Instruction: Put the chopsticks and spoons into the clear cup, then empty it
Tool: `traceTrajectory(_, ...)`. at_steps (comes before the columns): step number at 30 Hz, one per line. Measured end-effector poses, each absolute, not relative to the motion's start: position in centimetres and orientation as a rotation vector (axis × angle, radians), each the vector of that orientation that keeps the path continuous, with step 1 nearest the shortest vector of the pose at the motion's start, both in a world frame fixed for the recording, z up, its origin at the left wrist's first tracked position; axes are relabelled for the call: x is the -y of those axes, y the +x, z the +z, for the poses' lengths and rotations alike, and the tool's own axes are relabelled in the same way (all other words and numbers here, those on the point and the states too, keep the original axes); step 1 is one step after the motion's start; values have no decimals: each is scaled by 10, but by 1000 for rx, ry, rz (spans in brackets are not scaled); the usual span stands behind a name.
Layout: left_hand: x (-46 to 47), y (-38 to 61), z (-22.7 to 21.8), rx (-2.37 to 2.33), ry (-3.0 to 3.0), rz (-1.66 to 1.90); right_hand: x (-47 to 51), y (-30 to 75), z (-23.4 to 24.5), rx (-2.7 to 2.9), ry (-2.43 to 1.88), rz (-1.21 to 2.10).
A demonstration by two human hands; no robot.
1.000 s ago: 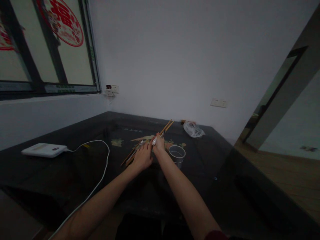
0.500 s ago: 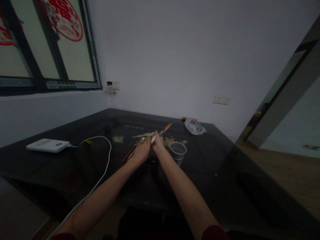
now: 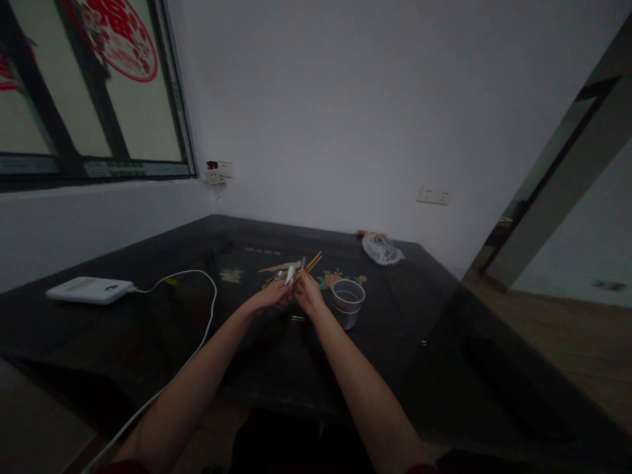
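Over the middle of the dark table, my hands meet around a small bundle of utensils. My left hand (image 3: 272, 297) is closed round the spoons, among them a white spoon (image 3: 290, 273) and a shiny metal spoon (image 3: 279, 275). My right hand (image 3: 309, 295) is closed on wooden chopsticks (image 3: 313, 262), whose tips stick out up and to the right past the fingers. A greyish blade-like end (image 3: 303, 261) shows beside the chopsticks; its kind is unclear. Just right of my right hand stands an open, see-through cup (image 3: 348, 304). The lower ends of the utensils are mostly hidden by my hands.
A white power bank-like box (image 3: 89, 289) lies at the left, its white cable (image 3: 213, 309) running across the table (image 3: 395, 368) past my left forearm. A clear plastic bag (image 3: 381, 250) sits near the wall. A long dark object (image 3: 516, 388) lies at the right.
My hands have turned the bundle; the white spoon now stands up between them, and the chopstick tips have shifted left and lower. The long ends behind my left hand no longer show.
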State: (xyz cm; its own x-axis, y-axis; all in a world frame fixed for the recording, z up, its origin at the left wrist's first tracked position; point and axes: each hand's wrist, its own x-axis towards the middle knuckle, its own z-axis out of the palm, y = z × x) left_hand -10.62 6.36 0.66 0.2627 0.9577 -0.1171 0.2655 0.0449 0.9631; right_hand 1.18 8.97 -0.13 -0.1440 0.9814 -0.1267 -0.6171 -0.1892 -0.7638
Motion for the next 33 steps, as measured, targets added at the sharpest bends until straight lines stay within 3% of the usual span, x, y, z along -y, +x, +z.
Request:
traceTrajectory(6,-61,-109,7,-1093,1354,719,-91,17,-17,652,-876,1619)
traceTrajectory(23,-65,-113,-1,-1368,1444,532,-102,15,-35,896,-1162,1452)
traceTrajectory(27,-70,-117,1,-1575,1693,553,-108,13,-38,950,-1199,1443)
traceTrajectory(33,-71,-114,8,-1899,2060,304,-115,13,-41,945,-1181,1460)
